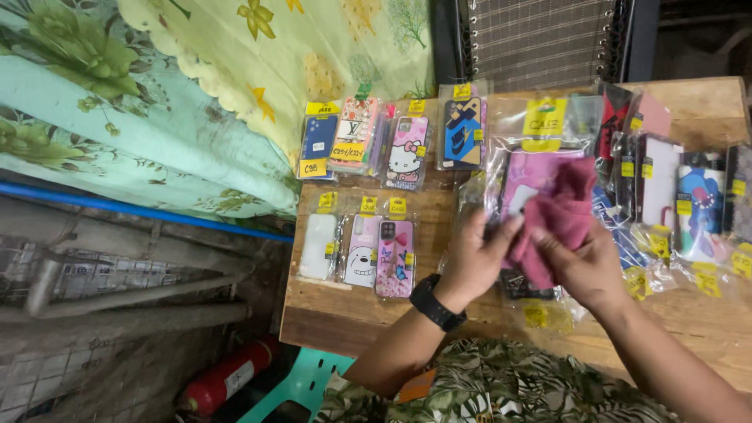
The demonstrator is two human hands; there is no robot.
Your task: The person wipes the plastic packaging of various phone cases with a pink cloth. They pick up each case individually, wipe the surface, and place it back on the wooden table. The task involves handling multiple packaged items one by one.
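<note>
Hands first: your left hand (pixel 476 252) and your right hand (pixel 581 266) are both up over the wooden counter (pixel 705 102), close together. Your left hand has a black watch (pixel 435 303) on its wrist. Its fingers pinch the edge of a pink cloth (pixel 558 213). Your right hand grips the same pink cloth from the other side, with its fingers curled around it. The cloth is bunched up between your two hands, and it sits on top of a pink phone case in a clear bag (pixel 526 176). That bag has a yellow tag at the top.

Lots of other phone cases lie on the counter in clear bags. To the left of your hands there is a row of three: a white case (pixel 319 245), a case with a bear on it (pixel 363 251), and a pink case with a butterfly (pixel 394 258). Behind them lies a case with a white cat (pixel 407 153) and a blue case (pixel 461 131). More cases lie to the right of your hands.

A green flowery sheet (pixel 157 117) hangs to the left of the counter. A red fire bottle (pixel 227 377) lies on the floor below.
</note>
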